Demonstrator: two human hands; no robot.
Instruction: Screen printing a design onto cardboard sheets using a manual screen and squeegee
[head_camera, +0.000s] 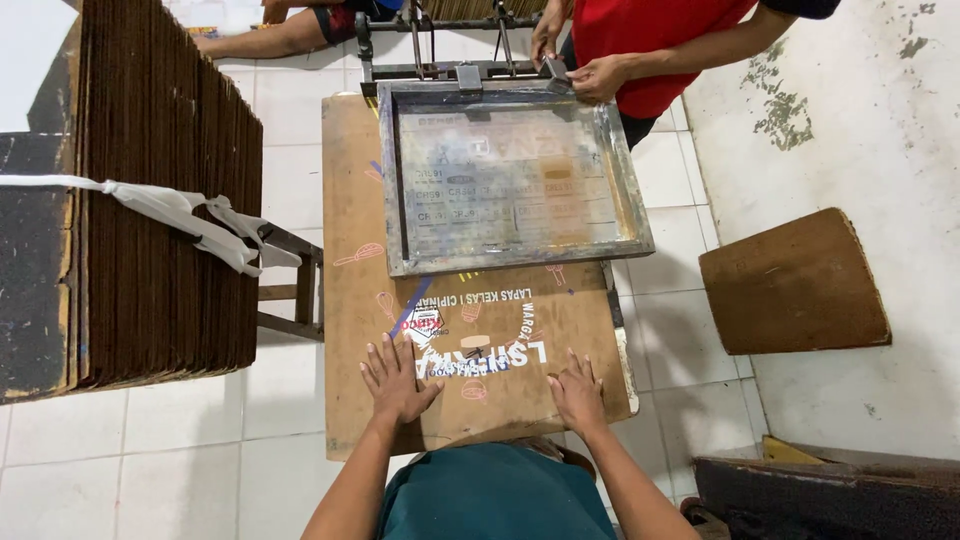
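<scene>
A tall stack (165, 190) of brown sheets stands at left. On the table (340, 430) a printed sheet (480, 340) lies partly under a lowered screen frame (510, 185), so printing looks done and removal remains. Left hand (397, 380) and right hand (577, 392) press flat on it, fingers spread, pinching nothing. A co-worker's hand (597, 78) holds the frame.

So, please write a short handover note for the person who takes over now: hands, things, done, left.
Left hand: open, flat on the printed cardboard sheet.
Right hand: open, flat on the same sheet.
The sheet lies on the table under the screen frame, which a co-worker's hand grips at the far corner.
Done: sheet carries print.
Left: sheet not yet lifted off; bundled cardboard stack stands at the left.
</scene>
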